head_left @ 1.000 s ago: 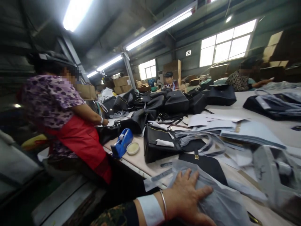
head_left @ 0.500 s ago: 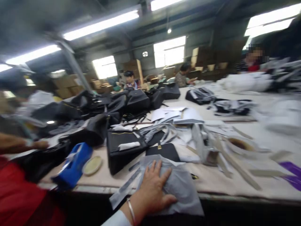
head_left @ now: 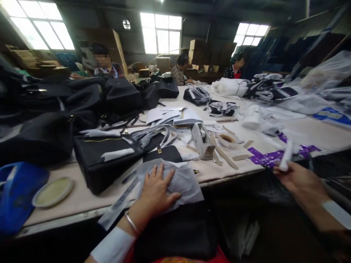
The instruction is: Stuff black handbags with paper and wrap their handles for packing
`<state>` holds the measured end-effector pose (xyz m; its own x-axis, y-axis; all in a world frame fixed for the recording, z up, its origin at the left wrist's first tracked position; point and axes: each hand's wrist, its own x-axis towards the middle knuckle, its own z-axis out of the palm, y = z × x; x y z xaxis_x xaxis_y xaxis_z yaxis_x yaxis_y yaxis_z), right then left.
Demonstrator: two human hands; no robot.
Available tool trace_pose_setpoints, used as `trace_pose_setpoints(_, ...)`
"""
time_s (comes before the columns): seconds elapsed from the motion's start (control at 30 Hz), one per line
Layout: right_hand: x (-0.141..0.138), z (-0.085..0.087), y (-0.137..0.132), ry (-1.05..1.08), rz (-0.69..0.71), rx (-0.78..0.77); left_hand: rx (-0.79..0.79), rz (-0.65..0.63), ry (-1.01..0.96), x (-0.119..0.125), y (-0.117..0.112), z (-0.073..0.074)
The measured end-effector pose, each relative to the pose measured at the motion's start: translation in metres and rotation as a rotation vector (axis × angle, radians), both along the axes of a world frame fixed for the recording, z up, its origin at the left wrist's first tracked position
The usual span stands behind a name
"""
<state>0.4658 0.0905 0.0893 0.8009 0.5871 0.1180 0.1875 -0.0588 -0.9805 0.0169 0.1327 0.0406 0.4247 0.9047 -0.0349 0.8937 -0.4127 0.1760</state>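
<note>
My left hand lies flat with fingers spread on a thin whitish sheet. Under that sheet, a black bag juts past the table edge toward my body. Off to the right, my right hand grips a small white roll, held upright above the table's front edge; its material is unclear. Just behind the roll lies purple plastic film. Beyond my left hand sits a black handbag with white wrapping on its parts, and a black flap with a gold clasp.
A grey tape dispenser and a roll of tape stand mid-table among paper strips. At left are a blue tape dispenser, a round yellowish disc and piled black bags. Several people sit across the table.
The view has swung to the right. My right hand has come into view, holding the white roll. My left hand stays flat on the sheet; a neighbour's red clothing and arm have left the picture.
</note>
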Motion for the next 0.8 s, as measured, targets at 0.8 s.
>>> trace_pose_setpoints(0.8,-0.237,-0.042,0.096,-1.403,1.238,-0.236,0.305,-0.028,-0.335,-0.021,-0.012,-0.018)
